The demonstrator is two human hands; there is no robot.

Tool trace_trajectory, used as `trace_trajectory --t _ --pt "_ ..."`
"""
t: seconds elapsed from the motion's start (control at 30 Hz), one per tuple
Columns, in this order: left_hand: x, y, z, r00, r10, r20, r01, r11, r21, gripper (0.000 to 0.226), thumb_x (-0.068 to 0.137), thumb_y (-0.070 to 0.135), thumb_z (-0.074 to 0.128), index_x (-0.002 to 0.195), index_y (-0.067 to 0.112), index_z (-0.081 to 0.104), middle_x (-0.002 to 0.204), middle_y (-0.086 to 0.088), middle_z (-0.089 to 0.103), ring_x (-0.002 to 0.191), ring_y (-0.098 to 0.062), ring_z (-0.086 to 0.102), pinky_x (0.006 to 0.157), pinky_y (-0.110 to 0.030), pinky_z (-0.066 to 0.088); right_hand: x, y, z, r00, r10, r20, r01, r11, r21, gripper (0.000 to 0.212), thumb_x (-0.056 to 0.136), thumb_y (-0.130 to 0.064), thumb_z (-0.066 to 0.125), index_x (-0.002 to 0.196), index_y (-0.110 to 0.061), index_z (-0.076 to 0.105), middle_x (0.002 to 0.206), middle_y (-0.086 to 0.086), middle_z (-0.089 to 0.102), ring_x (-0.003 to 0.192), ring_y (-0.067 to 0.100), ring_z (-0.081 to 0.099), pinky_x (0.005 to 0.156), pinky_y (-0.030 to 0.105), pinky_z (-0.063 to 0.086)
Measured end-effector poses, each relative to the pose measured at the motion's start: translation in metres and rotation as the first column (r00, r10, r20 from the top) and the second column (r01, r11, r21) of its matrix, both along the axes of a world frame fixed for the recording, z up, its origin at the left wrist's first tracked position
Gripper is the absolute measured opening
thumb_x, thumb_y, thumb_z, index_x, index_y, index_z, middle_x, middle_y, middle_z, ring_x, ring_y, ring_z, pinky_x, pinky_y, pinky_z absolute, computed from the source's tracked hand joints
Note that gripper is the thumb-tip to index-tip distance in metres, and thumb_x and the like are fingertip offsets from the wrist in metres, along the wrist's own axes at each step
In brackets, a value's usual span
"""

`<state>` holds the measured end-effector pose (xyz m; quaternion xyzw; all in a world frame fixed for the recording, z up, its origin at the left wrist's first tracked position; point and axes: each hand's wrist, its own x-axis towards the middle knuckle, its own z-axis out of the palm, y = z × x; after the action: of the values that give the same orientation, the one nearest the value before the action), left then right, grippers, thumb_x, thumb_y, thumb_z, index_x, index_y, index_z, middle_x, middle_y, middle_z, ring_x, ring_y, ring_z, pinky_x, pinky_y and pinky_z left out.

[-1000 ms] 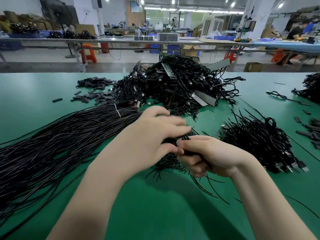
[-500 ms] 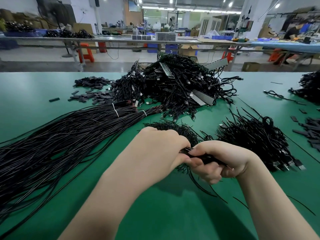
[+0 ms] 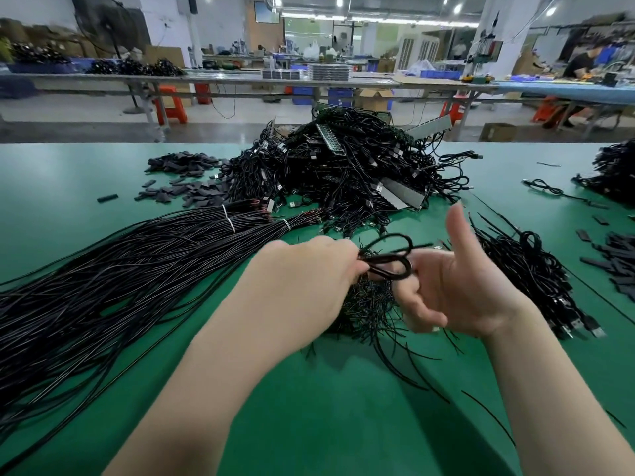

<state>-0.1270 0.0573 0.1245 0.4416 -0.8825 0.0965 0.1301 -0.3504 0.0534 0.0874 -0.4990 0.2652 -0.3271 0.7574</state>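
Up went your right thumb since a moment ago, and the black cable [image 3: 381, 260] now bends into a loop. The big green table [image 3: 343, 424] holds long wires [image 3: 120, 286] on your left and a tall heap of cables [image 3: 343, 173] farther back. Your left hand [image 3: 309, 280] pinches one end of the loop; your right hand [image 3: 457, 290] curls its fingers round the other, just above the table.

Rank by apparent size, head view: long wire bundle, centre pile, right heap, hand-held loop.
1. long wire bundle; it is nearer the camera, so its lead over the pile is unsure
2. centre pile
3. right heap
4. loop
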Motion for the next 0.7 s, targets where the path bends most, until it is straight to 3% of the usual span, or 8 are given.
trace_trajectory --t 0.07,0.17,0.23,0.3,0.47,0.7 --pt "0.002 0.000 0.006 0.988 -0.022 -0.154 0.039 0.993 0.107 0.044 0.089 0.047 0.007 0.092 0.024 0.045 0.081 0.008 0.049 0.077 -0.018 0.055 0.072 -0.033 0.041 0.006 0.002 0.009 0.967 -0.253 -0.031 0.245 0.957 -0.156 0.093 0.066 -0.086 0.053 0.120 -0.011 0.065 0.065 0.002 0.064 0.047 0.011 0.052 0.053 0.024 0.047" --pt "0.010 0.000 0.009 0.949 -0.025 -0.315 0.109 0.962 0.251 0.038 0.088 0.047 0.016 0.087 0.026 0.047 0.076 0.008 0.053 0.075 -0.016 0.056 0.073 -0.037 0.045 0.024 0.005 0.018 0.812 -0.583 0.004 0.523 0.726 -0.447 0.057 0.070 -0.068 0.067 0.112 -0.030 0.073 0.068 -0.006 0.064 0.058 0.007 0.055 0.059 0.021 0.049" --pt "0.012 -0.001 0.008 0.926 -0.032 -0.375 0.155 0.941 0.302 0.035 0.089 0.047 0.019 0.082 0.028 0.048 0.074 0.006 0.056 0.071 -0.015 0.057 0.073 -0.041 0.048 0.033 0.007 0.021 0.712 -0.700 0.054 0.617 0.587 -0.524 0.042 0.073 -0.060 0.067 0.102 -0.031 0.076 0.070 -0.008 0.065 0.061 0.008 0.056 0.064 0.022 0.049" --pt "0.012 -0.002 0.005 0.888 -0.033 -0.459 0.212 0.915 0.343 0.033 0.090 0.048 0.023 0.079 0.030 0.048 0.072 0.004 0.059 0.067 -0.017 0.059 0.070 -0.044 0.050 0.038 0.008 0.023 0.676 -0.730 0.101 0.660 0.539 -0.523 0.035 0.072 -0.055 0.067 0.094 -0.030 0.078 0.076 -0.009 0.068 0.064 0.007 0.058 0.068 0.023 0.052" --pt "0.012 -0.005 0.002 0.767 -0.013 -0.641 0.351 0.845 0.403 0.031 0.099 0.044 0.032 0.078 0.037 0.054 0.069 0.017 0.059 0.059 -0.008 0.055 0.068 -0.043 0.054 0.041 0.012 0.027 0.685 -0.714 0.144 0.686 0.565 -0.459 0.029 0.069 -0.049 0.070 0.083 -0.025 0.080 0.070 -0.004 0.069 0.062 0.008 0.064 0.068 0.021 0.055" --pt "0.006 -0.005 -0.003 0.732 -0.013 -0.681 0.436 0.777 0.454 0.031 0.102 0.038 0.037 0.078 0.038 0.057 0.064 0.019 0.057 0.056 0.001 0.051 0.061 -0.022 0.042 0.057 0.016 0.032 0.553 -0.785 0.280 0.789 0.384 -0.479 0.015 0.080 -0.034 0.066 0.072 -0.025 0.075 0.069 -0.004 0.070 0.061 0.009 0.064 0.062 0.022 0.054"
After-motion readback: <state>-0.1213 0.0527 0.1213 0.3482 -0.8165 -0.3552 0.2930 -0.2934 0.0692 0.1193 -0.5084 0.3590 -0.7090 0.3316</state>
